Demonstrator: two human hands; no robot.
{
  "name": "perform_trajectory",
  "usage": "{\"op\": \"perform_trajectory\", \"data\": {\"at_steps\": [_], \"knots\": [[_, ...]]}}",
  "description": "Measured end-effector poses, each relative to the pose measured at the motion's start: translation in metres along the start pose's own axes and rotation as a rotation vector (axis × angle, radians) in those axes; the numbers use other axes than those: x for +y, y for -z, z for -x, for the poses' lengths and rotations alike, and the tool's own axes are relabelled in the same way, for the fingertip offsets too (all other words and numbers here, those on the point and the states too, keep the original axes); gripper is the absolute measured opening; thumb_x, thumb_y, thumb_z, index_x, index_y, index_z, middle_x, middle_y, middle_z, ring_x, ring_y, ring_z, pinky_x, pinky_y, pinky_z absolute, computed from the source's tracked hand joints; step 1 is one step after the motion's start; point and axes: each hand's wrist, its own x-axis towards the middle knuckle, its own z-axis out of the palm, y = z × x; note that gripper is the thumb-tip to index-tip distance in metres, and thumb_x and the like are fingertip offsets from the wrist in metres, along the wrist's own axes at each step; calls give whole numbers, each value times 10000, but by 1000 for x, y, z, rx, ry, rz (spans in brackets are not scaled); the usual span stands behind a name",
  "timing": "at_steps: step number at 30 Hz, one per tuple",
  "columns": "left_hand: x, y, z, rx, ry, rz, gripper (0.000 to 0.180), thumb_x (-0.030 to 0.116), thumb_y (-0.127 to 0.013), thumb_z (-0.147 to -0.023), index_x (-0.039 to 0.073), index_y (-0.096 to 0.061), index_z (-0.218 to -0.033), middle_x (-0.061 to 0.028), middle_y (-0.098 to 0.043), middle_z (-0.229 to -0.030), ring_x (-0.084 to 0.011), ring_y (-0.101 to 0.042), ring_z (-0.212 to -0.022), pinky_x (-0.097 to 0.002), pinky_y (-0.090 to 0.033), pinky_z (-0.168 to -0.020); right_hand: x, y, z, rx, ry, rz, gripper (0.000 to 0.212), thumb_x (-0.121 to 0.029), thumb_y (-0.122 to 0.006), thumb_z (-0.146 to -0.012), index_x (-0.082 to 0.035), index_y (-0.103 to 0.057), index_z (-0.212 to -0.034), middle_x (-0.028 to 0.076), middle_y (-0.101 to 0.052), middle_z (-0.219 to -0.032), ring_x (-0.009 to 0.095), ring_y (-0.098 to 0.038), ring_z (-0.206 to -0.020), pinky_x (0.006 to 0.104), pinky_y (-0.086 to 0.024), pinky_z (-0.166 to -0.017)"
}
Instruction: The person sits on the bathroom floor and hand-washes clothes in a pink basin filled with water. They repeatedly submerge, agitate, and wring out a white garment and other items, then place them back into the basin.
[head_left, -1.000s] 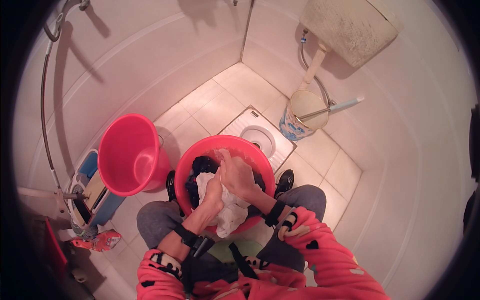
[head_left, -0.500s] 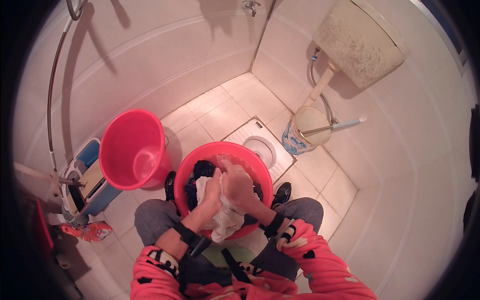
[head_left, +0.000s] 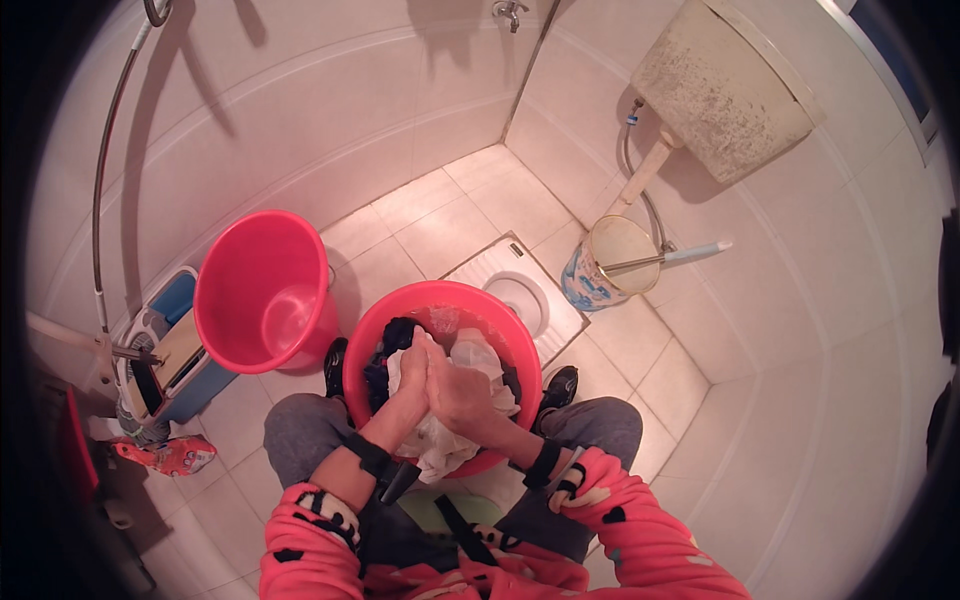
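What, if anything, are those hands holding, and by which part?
Apparently a white cloth, gathered between the left hand and right hand, somewhere around its middle; the fingers hide the exact grip.

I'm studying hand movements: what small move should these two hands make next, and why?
Probably ease the left hand and right hand slightly apart to spread the white cloth: they meet over it, and it lies bunched in the red basin.

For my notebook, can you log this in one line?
left hand: on white cloth; right hand: on white cloth; red basin: dark fabric inside
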Motion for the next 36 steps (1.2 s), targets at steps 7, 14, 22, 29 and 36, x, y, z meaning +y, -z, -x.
{"op": "perform_trajectory", "data": {"at_steps": [7,14,22,29,36], "knots": [[-8,-1,-8,-123,197,-36,461,467,-469,-962,76,-594,-1173,-37,-641,-1088,-181,-606,-956,-324,-494,-817,-2,9,-3,227,-36,205,348,-126,-503,-864,-66,-508,-1207,171,-616,-774,358,-622,-693,460,-473,-587],[-9,-1,-3,-115,77,5,393,447,-482,-961,102,-629,-1080,-41,-651,-993,-177,-605,-909,-325,-491,-789,-3,10,-2,186,-50,184,354,-172,-512,-863,-77,-503,-1204,172,-631,-745,359,-631,-638,467,-495,-571],[-1,-2,-1,-10,-63,171,353,449,-504,-955,117,-623,-957,4,-618,-848,-134,-600,-770,-282,-492,-643,-2,4,4,50,-85,39,354,-165,-492,-876,-92,-503,-1222,169,-639,-762,372,-631,-645,469,-507,-597],[1,-7,2,-195,154,104,388,453,-483,-959,97,-633,-990,-20,-629,-878,-146,-610,-786,-309,-495,-678,2,12,-10,287,-46,270,357,-176,-499,-882,-115,-501,-1234,184,-630,-754,365,-628,-639,490,-481,-585],[16,-8,1,-44,-21,142,358,445,-524,-945,107,-615,-869,-4,-601,-781,-130,-587,-702,-297,-478,-602,-12,3,10,85,-39,42,332,-164,-518,-845,-81,-551,-1165,154,-630,-735,346,-625,-721,471,-474,-596]]}}
